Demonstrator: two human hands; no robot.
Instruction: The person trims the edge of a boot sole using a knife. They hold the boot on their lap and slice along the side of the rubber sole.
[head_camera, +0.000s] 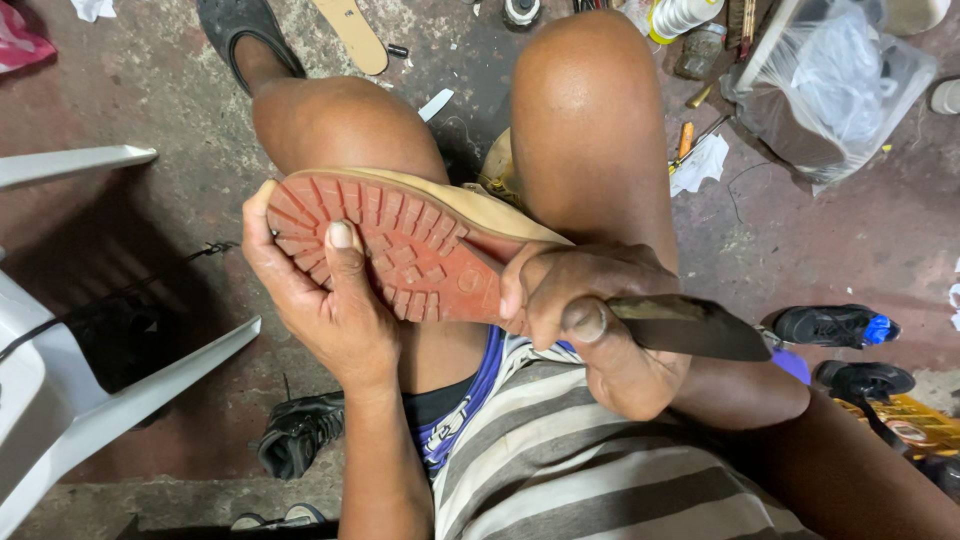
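Boot (470, 215), red sole (390, 250) up, across the knees: left hand (320, 300) clasps the toe, right hand (590, 320) fists a knife (690, 325) at the heel; sole appears attached, no trimmings visible.

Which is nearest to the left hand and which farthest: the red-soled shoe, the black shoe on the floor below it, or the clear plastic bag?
1. Red-soled shoe: held in the left hand, on the lap.
2. Black shoe: on the floor, lower left.
3. Clear plastic bag: top right corner.
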